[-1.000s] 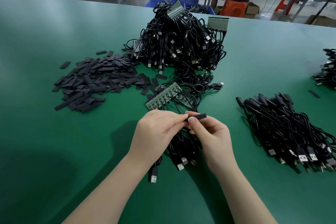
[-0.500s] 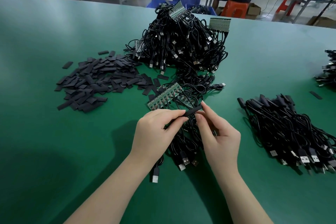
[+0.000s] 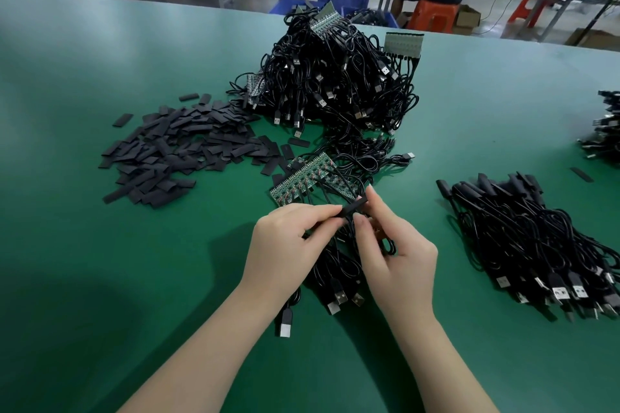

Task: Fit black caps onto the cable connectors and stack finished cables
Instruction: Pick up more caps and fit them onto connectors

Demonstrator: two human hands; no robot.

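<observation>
Both hands worked just above the green table [image 3: 100, 278], directly over a small bundle of cables [image 3: 339, 275] whose USB plugs pointed toward the operator. The left hand [image 3: 288, 245] pinched one end of a black cap [image 3: 352, 206] between thumb and forefinger; the right hand [image 3: 396, 255] pinched the other end, with the forefinger extended along the cap's far side and the thumb beneath it. The connector inside the cap was hidden, so seating depth could not be confirmed. The main risk appeared to be a skewed fit: the cap sat tilted between the hands, and unequal pressure from either pinch could jam it part-way or crush its thin wall. A second risk was tangling, since the held cable ran into the loops below and toward the green circuit strip [image 3: 308, 178] just beyond the fingers; a sharp pull could drag neighbouring leads or strain the strip's joints. Loose caps [image 3: 174, 151] lay well to the left, the unprocessed heap [image 3: 335, 77] behind, and the finished stack [image 3: 523, 238] to the right, well apart; a careless transfer could spill that stack.
</observation>
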